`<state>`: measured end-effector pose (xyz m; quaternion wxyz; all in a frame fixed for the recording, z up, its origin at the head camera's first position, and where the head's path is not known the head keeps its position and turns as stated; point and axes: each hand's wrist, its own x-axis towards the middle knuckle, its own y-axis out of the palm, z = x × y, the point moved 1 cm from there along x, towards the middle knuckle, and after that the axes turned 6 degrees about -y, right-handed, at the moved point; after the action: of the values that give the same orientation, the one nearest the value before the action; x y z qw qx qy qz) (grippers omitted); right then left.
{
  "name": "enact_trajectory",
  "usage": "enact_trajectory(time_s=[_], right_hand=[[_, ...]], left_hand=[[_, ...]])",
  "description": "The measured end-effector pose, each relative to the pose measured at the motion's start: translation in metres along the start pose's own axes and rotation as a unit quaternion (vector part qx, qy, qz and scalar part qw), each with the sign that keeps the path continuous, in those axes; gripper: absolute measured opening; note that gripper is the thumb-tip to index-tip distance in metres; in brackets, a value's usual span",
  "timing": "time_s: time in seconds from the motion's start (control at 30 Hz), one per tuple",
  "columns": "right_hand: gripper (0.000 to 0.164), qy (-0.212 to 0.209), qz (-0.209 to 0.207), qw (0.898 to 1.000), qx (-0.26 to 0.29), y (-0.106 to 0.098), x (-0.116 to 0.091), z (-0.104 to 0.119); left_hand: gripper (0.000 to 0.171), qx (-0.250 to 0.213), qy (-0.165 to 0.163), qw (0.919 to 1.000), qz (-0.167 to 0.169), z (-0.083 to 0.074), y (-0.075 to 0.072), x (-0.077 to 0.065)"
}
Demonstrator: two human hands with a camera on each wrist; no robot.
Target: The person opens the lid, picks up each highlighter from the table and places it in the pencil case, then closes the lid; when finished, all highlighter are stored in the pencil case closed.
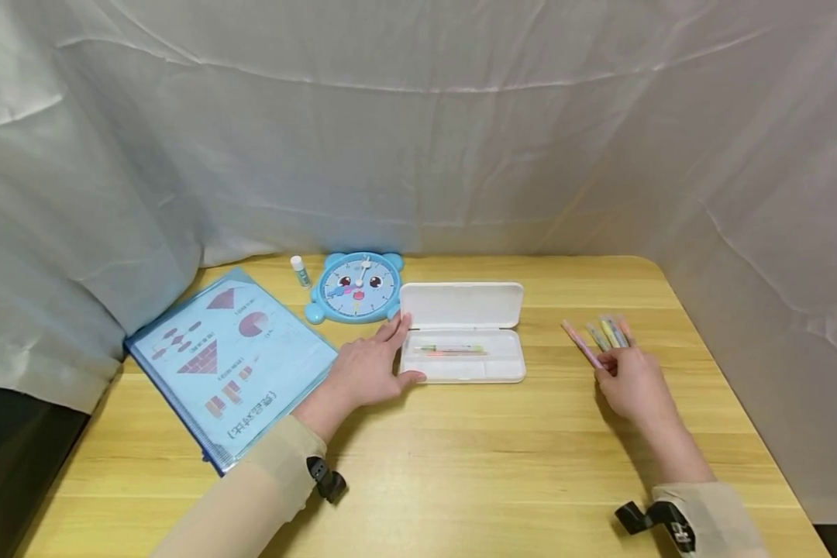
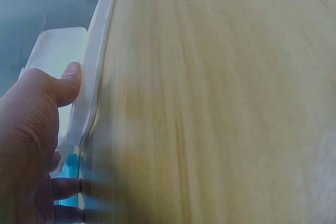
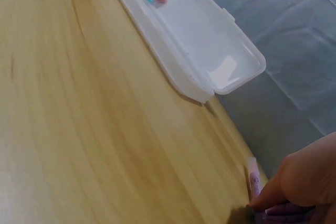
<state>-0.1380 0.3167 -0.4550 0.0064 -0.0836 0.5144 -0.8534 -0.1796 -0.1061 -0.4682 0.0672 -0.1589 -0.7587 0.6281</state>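
A white pencil case lies with its lid raised, holding a few thin pens. At its left end rests my left hand, thumb against the near corner and straight fingers by the lid. In the left wrist view, the thumb touches the case's front edge. Farther right, my right hand pinches a pink-and-purple pen between thumb and fingers. Several other pastel pens fan out just beyond its fingertips; their near ends are hidden by the hand.
A blue folder with printed charts lies at the left, partly under the left forearm. Behind the left hand is a blue toy clock, with a glue stick beside it. Grey cloth hangs along the table's back and sides.
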Motion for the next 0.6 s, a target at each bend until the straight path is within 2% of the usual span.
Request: enact_trajectory(time_s=[0.17,0.4,0.6], right_hand=[[0.019,-0.006,-0.019,0.999,0.039,-0.011,0.004,0.005],[0.016,-0.065,-0.081,0.991,0.087,-0.035,0.015,0.025],[0.020,-0.080,-0.082,0.989,0.098,-0.048,0.024,0.048]], left_hand=[[0.107,-0.002,-0.001,1.0000,-0.002,0.000,0.000,0.000],[0.107,0.000,0.001,1.0000,-0.002,0.000,0.000,0.000],[0.107,0.001,0.004,1.0000,-0.004,0.000,0.001,0.000]])
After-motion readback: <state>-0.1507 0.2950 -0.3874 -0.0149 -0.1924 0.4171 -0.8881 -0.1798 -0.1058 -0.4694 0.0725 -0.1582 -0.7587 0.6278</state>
